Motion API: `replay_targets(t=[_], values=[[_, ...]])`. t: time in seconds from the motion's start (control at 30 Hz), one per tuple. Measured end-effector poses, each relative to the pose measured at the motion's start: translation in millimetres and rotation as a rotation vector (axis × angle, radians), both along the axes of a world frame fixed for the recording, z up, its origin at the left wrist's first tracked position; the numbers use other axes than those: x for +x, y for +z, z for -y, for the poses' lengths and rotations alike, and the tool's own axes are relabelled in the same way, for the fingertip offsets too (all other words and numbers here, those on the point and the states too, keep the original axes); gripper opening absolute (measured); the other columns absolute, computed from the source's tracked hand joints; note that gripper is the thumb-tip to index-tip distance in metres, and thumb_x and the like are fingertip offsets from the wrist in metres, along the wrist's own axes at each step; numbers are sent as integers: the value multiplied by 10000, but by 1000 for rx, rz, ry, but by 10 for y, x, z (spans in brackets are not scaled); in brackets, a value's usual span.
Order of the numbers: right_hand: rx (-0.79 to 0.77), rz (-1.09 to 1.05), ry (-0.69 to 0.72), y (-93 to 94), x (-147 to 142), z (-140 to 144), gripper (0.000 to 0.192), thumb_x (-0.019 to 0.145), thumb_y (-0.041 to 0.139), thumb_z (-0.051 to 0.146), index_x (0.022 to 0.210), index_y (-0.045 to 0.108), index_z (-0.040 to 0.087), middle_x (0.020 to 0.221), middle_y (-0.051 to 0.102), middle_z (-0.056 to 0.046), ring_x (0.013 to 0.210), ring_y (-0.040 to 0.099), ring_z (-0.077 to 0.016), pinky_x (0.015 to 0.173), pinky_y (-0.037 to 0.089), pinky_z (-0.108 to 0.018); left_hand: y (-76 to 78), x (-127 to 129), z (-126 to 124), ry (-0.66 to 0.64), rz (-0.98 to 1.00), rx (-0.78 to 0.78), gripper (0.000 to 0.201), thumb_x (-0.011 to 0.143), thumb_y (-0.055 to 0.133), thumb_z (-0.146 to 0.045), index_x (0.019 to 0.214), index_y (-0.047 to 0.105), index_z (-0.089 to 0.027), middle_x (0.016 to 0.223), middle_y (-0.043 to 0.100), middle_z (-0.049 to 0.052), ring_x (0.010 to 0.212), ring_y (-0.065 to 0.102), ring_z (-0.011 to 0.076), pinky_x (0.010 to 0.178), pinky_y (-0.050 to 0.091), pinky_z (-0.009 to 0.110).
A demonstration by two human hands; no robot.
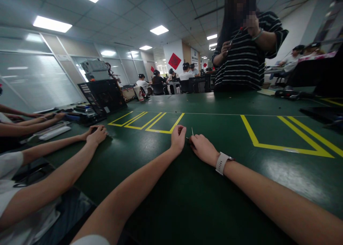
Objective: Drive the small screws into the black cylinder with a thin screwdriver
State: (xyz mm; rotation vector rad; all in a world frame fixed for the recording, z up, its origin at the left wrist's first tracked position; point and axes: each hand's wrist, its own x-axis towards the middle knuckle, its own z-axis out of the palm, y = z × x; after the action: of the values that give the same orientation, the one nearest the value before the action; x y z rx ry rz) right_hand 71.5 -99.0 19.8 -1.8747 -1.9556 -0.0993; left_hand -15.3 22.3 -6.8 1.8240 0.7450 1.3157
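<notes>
My left hand [178, 139] is raised just over the green table [150, 195], fingers curled together in a pinch. What it holds, if anything, is too small to name. Close beside it, my right hand [202, 146] is closed too, with a pale watch band [222, 162] on the wrist. A thin, light-coloured stick [192, 131] pokes up from its fingertips. Something small and dark also shows there, mostly hidden by the fingers. A narrow gap parts the two hands.
Yellow tape outlines [253, 145] mark the tabletop ahead. To the left, a co-worker's hands [96, 133] rest at the table edge. Computer hardware [103, 96] stands at the far left, with a cup [139, 93] nearby. Across the table stands a person in a striped shirt [241, 64].
</notes>
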Motion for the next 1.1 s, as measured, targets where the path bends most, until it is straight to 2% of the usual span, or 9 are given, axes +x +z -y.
replay_targets(t=[0.2, 0.43, 0.8, 1.1], values=[[13, 35, -62, -17, 247, -24, 151, 828, 462, 138, 919, 569, 193, 934, 605, -110, 838, 546, -241, 713, 459, -365, 25, -12, 30, -5, -38, 5, 152, 802, 495, -301, 822, 539, -157, 730, 515, -1, 694, 509, 120, 663, 429, 243], [-18, 80, -200, -70, 790, 31, 148, 845, 433, 165, 888, 575, 154, 901, 598, -138, 824, 550, -254, 714, 455, -379, -11, -9, 4, -46, -28, -13, 157, 793, 505, -305, 828, 546, -158, 739, 518, -2, 695, 508, 120, 649, 431, 241], [-99, 146, -462, -121, 1651, 340, 155, 845, 406, 190, 875, 551, 141, 889, 596, -159, 837, 556, -266, 716, 419, -367, 23, -12, 29, -62, -72, -62, 136, 784, 519, -284, 833, 545, -159, 756, 535, 0, 693, 517, 117, 644, 434, 235], [-186, 122, -696, -56, 1992, 669, 227, 874, 346, 224, 920, 540, 114, 943, 589, -218, 866, 552, -288, 641, 368, -346, 20, -28, 31, -76, -98, -60, 151, 783, 520, -294, 844, 549, -160, 767, 549, 3, 700, 523, 120, 659, 436, 244]])
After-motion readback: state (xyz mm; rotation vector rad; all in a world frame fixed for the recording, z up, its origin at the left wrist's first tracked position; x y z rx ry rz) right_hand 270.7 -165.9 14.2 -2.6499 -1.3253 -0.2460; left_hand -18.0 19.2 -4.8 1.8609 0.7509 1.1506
